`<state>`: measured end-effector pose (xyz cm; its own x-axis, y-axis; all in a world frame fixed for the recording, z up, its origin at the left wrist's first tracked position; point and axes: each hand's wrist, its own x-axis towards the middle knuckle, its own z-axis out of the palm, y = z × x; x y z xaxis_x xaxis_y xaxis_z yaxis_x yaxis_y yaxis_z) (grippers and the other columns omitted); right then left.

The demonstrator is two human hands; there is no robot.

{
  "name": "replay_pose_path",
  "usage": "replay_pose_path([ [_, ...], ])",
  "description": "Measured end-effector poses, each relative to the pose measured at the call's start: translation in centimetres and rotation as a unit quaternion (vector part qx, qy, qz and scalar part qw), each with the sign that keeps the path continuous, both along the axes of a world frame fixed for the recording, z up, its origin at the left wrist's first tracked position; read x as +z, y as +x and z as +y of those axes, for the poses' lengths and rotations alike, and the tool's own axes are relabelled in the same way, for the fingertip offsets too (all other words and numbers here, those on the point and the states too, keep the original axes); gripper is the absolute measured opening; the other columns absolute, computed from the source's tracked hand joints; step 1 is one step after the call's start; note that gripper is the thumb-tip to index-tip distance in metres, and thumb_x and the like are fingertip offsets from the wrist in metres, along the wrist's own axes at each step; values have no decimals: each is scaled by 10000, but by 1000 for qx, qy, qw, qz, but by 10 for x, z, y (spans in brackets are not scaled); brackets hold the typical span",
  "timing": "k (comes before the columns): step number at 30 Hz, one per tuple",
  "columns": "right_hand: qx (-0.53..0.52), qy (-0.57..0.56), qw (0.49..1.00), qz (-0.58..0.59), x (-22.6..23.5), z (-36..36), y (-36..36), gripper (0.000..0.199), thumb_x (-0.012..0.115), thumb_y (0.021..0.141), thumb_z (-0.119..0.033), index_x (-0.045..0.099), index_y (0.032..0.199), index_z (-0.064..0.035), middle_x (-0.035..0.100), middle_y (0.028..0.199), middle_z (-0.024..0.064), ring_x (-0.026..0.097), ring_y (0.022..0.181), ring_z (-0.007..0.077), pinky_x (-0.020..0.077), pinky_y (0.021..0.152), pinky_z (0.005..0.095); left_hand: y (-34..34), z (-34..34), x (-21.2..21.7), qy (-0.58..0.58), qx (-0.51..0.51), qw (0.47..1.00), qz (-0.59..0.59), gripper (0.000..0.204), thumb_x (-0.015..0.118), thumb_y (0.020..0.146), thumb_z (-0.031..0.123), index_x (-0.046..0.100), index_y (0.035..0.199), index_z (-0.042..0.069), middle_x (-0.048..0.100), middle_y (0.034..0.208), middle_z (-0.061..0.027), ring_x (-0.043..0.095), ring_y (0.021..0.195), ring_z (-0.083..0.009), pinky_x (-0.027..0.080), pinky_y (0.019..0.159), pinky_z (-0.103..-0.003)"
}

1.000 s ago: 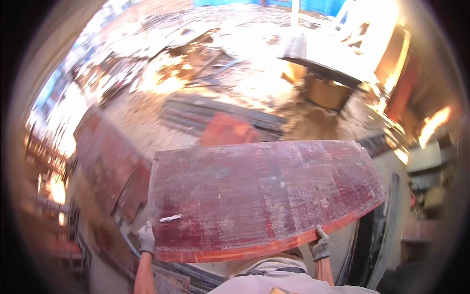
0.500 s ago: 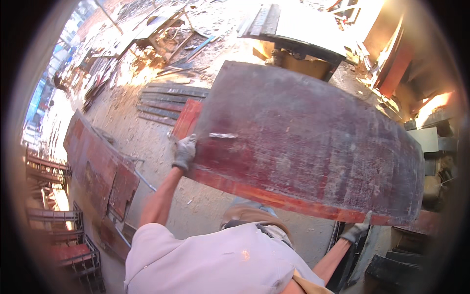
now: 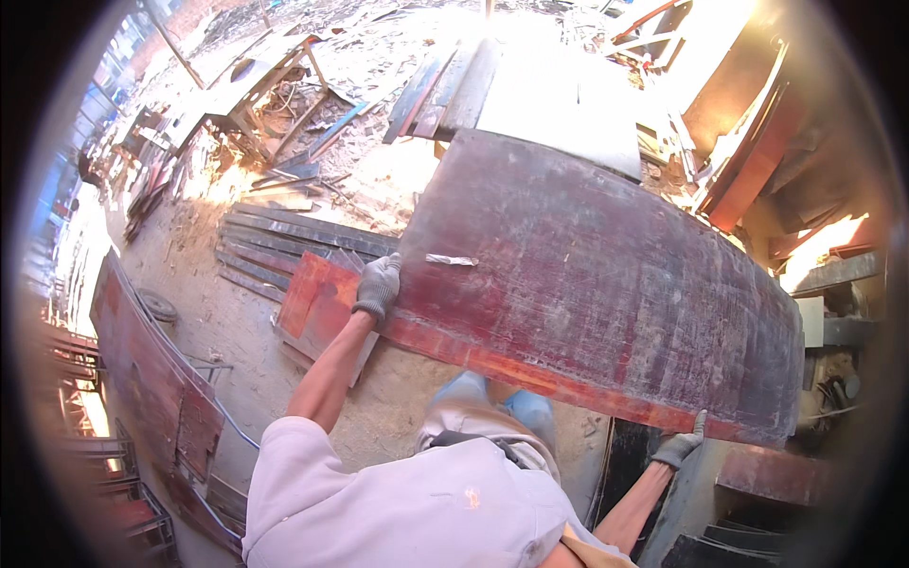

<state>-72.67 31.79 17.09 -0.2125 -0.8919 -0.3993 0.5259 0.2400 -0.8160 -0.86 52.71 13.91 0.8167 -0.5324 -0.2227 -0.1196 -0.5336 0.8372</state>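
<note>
The left hand (image 3: 379,285) clasps the dark red panel (image 3: 597,284) at its near left corner, the right hand (image 3: 679,448) its near edge (fingers beneath are hidden); it extends forward from both, long axis running left to right.

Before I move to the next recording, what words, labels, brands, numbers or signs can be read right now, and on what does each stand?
None can be read in this view.
White strip on the dark red board: no lettering can be made out.
Orange mark on the light shirt: too small to tell whether it is writing.
</note>
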Motion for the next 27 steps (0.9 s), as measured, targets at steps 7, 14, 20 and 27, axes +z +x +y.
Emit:
replay_pose_path([
  [7, 13, 53, 999, 5, -32, -154, 58, 454, 757, 960, -427, 698, 1232, -69, 743, 1152, 101, 740, 943, 287, 635, 806, 426, 40, -111, -24, 76, 9, 996, -39, 491, 576, 1074, 426, 748, 955, -18, 695, 773, -209, 668, 735, -282, 529, 745, -450],
  [14, 49, 112, 993, -5, -84, -331, 110, 389, 721, 1004, -393, 681, 1238, -84, 749, 1139, 110, 752, 973, 295, 649, 864, 474, 76, -231, -25, 181, 35, 981, -52, 534, 616, 1019, 519, 790, 1070, 17, 740, 988, -303, 741, 998, -453, 565, 866, -479],
  [20, 17, 124, 992, -20, -107, -377, 132, 552, 669, 1012, -494, 632, 1397, -100, 705, 1329, 114, 690, 1183, 326, 584, 1030, 523, 105, -274, -38, 161, 90, 980, -76, 576, 644, 1048, 508, 730, 808, -9, 622, 639, -99, 551, 629, -165, 465, 625, -411],
  [27, -45, 119, 992, 11, -122, -457, 108, 660, 674, 990, -561, 592, 1472, -118, 629, 1479, 81, 634, 1264, 346, 548, 1051, 570, 146, -304, -82, 162, 101, 979, -71, 515, 651, 1058, 452, 727, 843, -9, 652, 677, -124, 599, 654, -240, 477, 659, -432],
])
